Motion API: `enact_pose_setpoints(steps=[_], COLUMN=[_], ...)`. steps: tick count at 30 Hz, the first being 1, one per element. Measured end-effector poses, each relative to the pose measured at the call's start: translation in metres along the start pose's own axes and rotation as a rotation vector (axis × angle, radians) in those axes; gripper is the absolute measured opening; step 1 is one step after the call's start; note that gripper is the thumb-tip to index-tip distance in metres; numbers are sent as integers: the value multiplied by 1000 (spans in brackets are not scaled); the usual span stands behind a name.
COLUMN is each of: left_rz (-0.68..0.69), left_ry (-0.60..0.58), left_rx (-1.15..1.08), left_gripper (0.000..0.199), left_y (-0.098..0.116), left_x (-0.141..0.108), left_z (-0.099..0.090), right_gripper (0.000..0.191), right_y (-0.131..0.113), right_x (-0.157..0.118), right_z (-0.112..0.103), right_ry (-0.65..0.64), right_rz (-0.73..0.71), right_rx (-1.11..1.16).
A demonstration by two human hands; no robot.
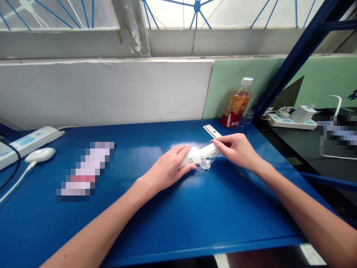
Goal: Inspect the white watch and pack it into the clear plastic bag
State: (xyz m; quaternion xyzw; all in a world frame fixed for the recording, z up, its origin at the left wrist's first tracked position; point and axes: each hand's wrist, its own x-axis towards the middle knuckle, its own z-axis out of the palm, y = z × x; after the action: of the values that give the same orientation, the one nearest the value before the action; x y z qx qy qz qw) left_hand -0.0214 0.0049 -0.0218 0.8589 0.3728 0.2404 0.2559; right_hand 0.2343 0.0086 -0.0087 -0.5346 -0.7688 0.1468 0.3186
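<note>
My left hand [170, 163] is closed round a white object with a printed label [194, 155], just above the blue table. Thumb and fingers of my right hand [236, 150] pinch the far end of a white strip-like piece [209, 150], which meets the labelled object. Whether the two are one item I cannot tell. Clear plastic, shaped like a small suction cup [205, 164], shows beneath them. Just behind my right fingertips lies a flat white strip with a dark line and a hole [212, 131].
A drink bottle [237, 104] stands at the back right by a blue post [295, 52]. On the left lie a power strip [33, 143], a white cabled device [40, 154] and a blurred-out flat item [89, 169]. Another power strip [292, 121] sits on the dark neighbouring surface.
</note>
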Motion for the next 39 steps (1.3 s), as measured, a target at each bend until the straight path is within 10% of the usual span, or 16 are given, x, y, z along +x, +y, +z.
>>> enact_pose_setpoints(steps=[10, 17, 30, 39], left_rz=[52, 95, 105, 72], left_ry=[-29, -82, -76, -203], left_rx=[123, 298, 342, 503], left_gripper=[51, 51, 49, 62], left_y=[-5, -4, -3, -7], left_x=[1, 1, 0, 0], left_z=[2, 1, 3, 10], right_gripper=[35, 24, 22, 31], right_y=[-5, 5, 5, -3], right_x=[-7, -2, -4, -6], right_z=[14, -12, 11, -2], right_ry=[-168, -307, -232, -236], right_rz=[-81, -431, -492, -286], right_rx=[-474, -297, -204, -283])
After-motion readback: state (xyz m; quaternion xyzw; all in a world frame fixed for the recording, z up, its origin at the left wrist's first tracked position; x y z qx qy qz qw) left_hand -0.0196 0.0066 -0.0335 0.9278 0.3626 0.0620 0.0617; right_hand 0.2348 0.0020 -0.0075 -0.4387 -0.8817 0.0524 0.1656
